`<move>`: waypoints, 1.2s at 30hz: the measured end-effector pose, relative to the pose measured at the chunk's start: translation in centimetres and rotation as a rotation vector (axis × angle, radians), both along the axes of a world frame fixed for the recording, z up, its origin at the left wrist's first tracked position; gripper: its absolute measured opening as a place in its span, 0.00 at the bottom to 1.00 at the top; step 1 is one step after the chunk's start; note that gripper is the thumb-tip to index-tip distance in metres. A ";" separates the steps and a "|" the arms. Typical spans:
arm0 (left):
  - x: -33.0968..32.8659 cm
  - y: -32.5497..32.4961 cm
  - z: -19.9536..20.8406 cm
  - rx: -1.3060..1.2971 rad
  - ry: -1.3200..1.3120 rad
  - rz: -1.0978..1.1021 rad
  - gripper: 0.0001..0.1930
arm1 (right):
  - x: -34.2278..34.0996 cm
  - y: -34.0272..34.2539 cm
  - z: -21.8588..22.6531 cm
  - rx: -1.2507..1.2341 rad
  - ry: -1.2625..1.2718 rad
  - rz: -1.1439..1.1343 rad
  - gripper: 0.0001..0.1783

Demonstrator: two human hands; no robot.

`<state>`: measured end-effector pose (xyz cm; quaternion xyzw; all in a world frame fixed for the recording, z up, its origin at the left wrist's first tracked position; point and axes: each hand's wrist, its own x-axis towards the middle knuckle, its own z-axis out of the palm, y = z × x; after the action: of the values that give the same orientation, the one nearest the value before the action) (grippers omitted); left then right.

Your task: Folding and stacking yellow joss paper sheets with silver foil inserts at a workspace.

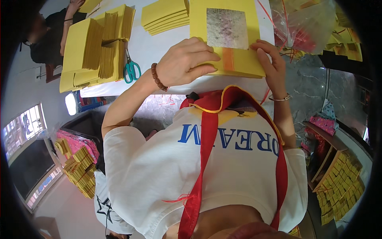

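At the near edge of the white-covered counter (135, 40), the left hand (191, 61) closes its thumb and fingers on a yellow paper stack (234, 61); the right hand (272, 65) bends its fingers over the right edge, grip unclear. Leftward lie teal-handled scissors (131, 70), then tall yellow piles (75, 46).

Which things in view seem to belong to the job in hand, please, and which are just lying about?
Apparently in use:
rectangular yellow paper stack with grey patch, touched by the left hand and right hand
fanned yellow paper stack
thick yellow paper bundles at left

Apparently lying about:
teal-handled metal scissors
crinkled clear plastic bag
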<state>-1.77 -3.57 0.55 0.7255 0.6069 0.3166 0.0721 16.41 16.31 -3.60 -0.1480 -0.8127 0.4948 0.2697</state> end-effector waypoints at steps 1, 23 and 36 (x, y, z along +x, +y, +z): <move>0.1 0.1 0.1 -0.026 -0.063 0.008 0.12 | 0.1 0.0 -0.1 -0.001 0.000 -0.004 0.09; 0.4 0.4 0.0 -0.080 -0.130 0.102 0.05 | 1.0 1.0 -0.5 -0.130 0.086 0.207 0.15; 0.1 0.6 0.3 -0.244 -0.369 0.196 0.07 | 0.3 0.6 0.4 0.081 -0.050 0.176 0.23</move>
<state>-1.71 -2.98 0.83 0.5790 0.6846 0.3735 0.2376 16.71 16.86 -3.23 -0.0774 -0.8484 0.4793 0.2107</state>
